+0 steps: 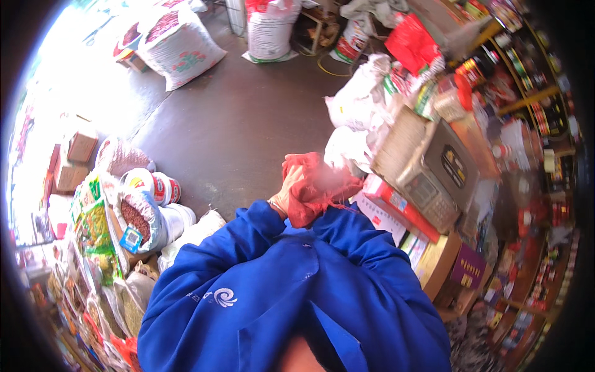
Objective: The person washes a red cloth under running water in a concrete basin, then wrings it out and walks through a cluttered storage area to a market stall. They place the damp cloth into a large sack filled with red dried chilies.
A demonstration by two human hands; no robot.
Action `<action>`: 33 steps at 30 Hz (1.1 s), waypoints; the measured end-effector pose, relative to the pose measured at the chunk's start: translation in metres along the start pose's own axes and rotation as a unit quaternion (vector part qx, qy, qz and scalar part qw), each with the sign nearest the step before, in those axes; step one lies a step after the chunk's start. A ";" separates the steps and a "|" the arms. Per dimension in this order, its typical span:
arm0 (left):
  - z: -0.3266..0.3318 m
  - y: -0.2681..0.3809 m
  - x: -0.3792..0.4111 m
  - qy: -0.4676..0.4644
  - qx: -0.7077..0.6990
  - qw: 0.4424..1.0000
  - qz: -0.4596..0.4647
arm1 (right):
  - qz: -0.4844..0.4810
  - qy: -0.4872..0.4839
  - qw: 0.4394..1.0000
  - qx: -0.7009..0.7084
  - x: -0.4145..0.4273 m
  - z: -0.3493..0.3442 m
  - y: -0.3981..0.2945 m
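A crumpled red cloth [307, 200] with frayed edges is bunched in front of my chest, below the middle of the picture. My left hand [286, 183] shows at its left side, fingers bent over the cloth, with a thin band at the wrist. The cloth covers most of my right hand, whose sleeve comes in from the right; its fingers cannot be made out. A pale blur lies over the cloth's right part. Both forearms are in blue sleeves.
At the right, a digital scale [425, 190] and a red box [399, 207] stand near white plastic bags [348, 144] and stocked shelves. At the left are open sacks of dried goods and white buckets [179, 218]. A large open sack [183, 51] stands ahead on the floor.
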State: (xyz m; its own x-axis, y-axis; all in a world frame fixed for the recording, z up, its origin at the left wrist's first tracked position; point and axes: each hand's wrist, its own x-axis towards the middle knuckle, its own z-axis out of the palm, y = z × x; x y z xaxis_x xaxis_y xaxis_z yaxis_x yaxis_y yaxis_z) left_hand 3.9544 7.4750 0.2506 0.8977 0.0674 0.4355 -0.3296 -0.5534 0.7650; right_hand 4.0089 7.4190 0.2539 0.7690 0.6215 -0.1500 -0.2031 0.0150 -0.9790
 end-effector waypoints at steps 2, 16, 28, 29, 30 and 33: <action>-0.022 -0.014 0.026 0.029 0.087 0.996 0.001 | -0.106 -0.035 0.991 -0.078 0.025 0.000 -0.012; -0.157 0.033 0.085 0.140 0.082 0.948 -0.275 | -0.069 -0.408 0.910 0.002 0.141 0.040 -0.062; -0.183 -0.062 -0.023 0.149 0.115 0.896 -0.401 | -0.193 -0.529 0.767 -0.307 0.201 0.177 -0.105; -0.194 -0.071 -0.031 0.153 0.137 0.892 -0.401 | -0.215 -0.565 0.704 -0.374 0.188 0.198 -0.097; -0.207 -0.079 -0.039 0.162 0.133 0.895 -0.394 | -0.216 -0.610 0.639 -0.416 0.173 0.215 -0.090; -0.245 -0.082 -0.056 0.179 -0.031 0.925 -0.335 | -0.170 -0.690 0.515 -0.480 0.151 0.258 -0.091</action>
State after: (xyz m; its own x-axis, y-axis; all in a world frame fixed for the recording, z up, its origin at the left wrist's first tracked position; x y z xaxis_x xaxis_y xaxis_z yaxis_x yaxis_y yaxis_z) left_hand 3.8592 7.7197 0.2794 0.7554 0.6548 -0.0250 0.2395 -0.2404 0.9406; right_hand 3.9873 7.7132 0.3560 -0.6352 0.6854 -0.3561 0.7038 0.3236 -0.6325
